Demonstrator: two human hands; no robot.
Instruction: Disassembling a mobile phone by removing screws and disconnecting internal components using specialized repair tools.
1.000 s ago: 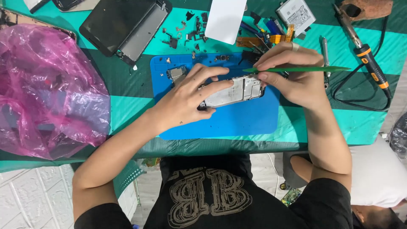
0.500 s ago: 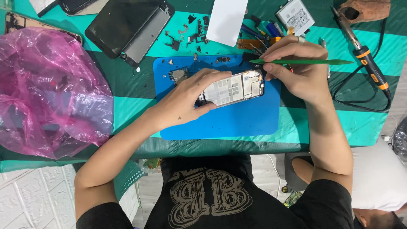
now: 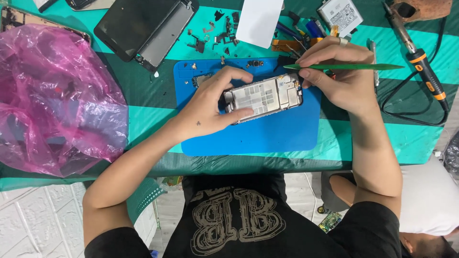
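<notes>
An opened phone frame (image 3: 265, 97) with bare metal shields lies on a blue work mat (image 3: 267, 134). My left hand (image 3: 210, 102) grips its left end, thumb under and fingers over the top edge. My right hand (image 3: 337, 76) holds a thin green pry stick (image 3: 349, 67) that points left, its tip at the frame's upper right corner. The fingertips of that hand touch the frame's right end.
A pink plastic bag (image 3: 57, 100) fills the left of the striped green table. A detached black screen panel (image 3: 146, 28) lies at the top, with small loose parts (image 3: 217, 31), a white sheet (image 3: 260, 19), a battery (image 3: 340, 14) and an orange-banded soldering iron (image 3: 420, 62).
The phone frame has tilted slightly and both hands have shifted a little on it. The green stick's tip stays at the upper right corner.
</notes>
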